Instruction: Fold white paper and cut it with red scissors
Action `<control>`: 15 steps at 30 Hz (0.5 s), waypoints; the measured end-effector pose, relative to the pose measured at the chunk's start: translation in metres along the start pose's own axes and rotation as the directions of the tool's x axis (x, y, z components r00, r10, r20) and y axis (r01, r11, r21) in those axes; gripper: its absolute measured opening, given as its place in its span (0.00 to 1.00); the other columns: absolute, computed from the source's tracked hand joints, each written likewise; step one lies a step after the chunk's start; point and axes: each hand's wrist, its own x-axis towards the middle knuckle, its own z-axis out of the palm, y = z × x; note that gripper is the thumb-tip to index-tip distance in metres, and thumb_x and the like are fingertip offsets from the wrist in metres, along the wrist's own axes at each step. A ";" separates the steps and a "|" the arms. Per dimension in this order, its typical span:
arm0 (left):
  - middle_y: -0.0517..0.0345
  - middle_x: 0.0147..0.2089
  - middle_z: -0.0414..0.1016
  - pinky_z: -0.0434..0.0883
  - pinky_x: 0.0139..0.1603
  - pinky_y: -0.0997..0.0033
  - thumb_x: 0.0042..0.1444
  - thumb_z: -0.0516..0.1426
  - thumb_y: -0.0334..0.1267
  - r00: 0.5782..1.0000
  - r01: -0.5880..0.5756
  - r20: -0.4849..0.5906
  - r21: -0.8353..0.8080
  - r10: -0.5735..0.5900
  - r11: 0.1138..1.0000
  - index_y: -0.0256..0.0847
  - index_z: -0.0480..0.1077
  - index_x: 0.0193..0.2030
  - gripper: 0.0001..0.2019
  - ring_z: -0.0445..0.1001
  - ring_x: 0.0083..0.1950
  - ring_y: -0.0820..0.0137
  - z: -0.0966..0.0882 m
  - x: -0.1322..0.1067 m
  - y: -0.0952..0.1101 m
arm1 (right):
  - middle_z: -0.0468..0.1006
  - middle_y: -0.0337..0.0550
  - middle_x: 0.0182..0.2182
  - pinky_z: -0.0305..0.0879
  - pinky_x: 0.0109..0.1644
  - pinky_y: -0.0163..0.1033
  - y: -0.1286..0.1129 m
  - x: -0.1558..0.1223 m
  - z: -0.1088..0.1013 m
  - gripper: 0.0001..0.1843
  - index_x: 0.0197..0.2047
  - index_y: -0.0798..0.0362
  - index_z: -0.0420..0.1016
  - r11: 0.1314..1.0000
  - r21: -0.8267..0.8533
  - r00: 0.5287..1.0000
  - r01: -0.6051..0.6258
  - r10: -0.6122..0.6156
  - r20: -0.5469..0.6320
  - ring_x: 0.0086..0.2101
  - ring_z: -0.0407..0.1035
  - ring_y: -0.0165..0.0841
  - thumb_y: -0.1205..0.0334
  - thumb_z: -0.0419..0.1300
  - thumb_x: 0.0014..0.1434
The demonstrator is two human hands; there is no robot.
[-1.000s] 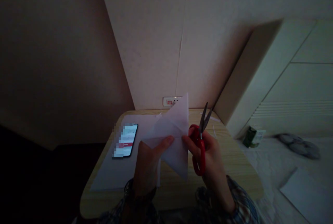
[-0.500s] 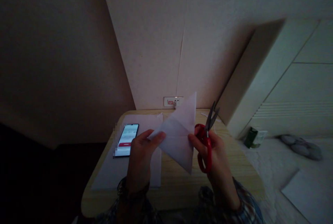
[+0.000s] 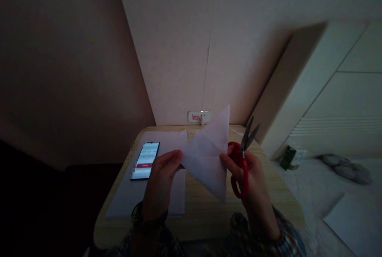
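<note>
A white sheet of paper folded into a triangle (image 3: 209, 149) is held up above the table, creases showing across it. My left hand (image 3: 162, 175) pinches its left corner between thumb and fingers. My right hand (image 3: 250, 173) grips the paper's right edge with the thumb in front. The same hand also holds red-handled scissors (image 3: 244, 149), whose blades point up and stand apart, away from the paper. The fingers behind the paper and the handles are partly hidden.
On the light wooden table (image 3: 203, 225) lies a stack of white paper (image 3: 125, 201) with a lit phone (image 3: 146, 161) on top. A wall socket (image 3: 195, 117) holds a plug behind. To the right are a green-and-white box (image 3: 292, 158), a grey patterned object (image 3: 346, 167) and a white sheet (image 3: 355, 221).
My right hand has moved slightly right with the scissors and the folded paper. My left thumb and fingers have shifted to the very tip of the paper's left corner.
</note>
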 end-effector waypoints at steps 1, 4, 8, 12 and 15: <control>0.58 0.23 0.74 0.68 0.32 0.72 0.48 0.61 0.42 1.000 0.006 -0.001 -0.004 -0.006 1.000 0.39 0.77 0.23 0.09 0.69 0.27 0.70 0.000 0.000 0.000 | 0.66 0.34 0.20 0.55 0.23 0.33 0.000 0.000 0.000 0.10 0.24 0.51 0.67 1.000 -0.001 1.000 0.003 -0.003 -0.001 0.21 0.59 0.28 0.58 0.64 0.45; 0.58 0.22 0.74 0.68 0.32 0.71 0.45 0.63 0.42 1.000 0.003 -0.029 0.020 -0.002 1.000 0.40 0.77 0.22 0.09 0.70 0.27 0.69 -0.003 0.000 0.000 | 0.65 0.34 0.20 0.55 0.23 0.34 0.000 0.000 -0.001 0.10 0.24 0.51 0.67 1.000 -0.027 1.000 0.002 -0.002 -0.009 0.21 0.59 0.28 0.58 0.64 0.45; 0.59 0.24 0.74 0.67 0.36 0.71 0.45 0.63 0.41 0.999 0.014 -0.050 0.096 -0.009 0.995 0.39 0.77 0.24 0.08 0.70 0.30 0.69 -0.010 0.001 -0.001 | 0.63 0.34 0.19 0.52 0.21 0.34 -0.001 -0.002 -0.003 0.10 0.25 0.51 0.67 1.000 -0.022 1.000 -0.003 0.003 -0.031 0.20 0.56 0.28 0.57 0.64 0.46; 0.60 0.21 0.72 0.65 0.35 0.74 0.47 0.62 0.41 0.999 -0.035 0.018 0.205 0.032 0.978 0.40 0.75 0.20 0.10 0.68 0.28 0.71 -0.017 0.001 0.001 | 0.63 0.34 0.19 0.52 0.21 0.35 -0.003 -0.003 -0.005 0.10 0.25 0.51 0.68 0.999 -0.032 0.999 -0.015 0.013 -0.034 0.20 0.55 0.28 0.57 0.64 0.46; 0.60 0.20 0.71 0.64 0.33 0.74 0.48 0.61 0.41 0.997 -0.080 0.025 0.324 0.076 0.943 0.41 0.74 0.17 0.12 0.67 0.28 0.70 -0.018 0.002 0.007 | 0.65 0.35 0.20 0.54 0.23 0.35 -0.002 -0.001 -0.007 0.10 0.26 0.52 0.68 0.999 -0.044 1.000 -0.016 0.015 -0.009 0.21 0.57 0.29 0.57 0.64 0.47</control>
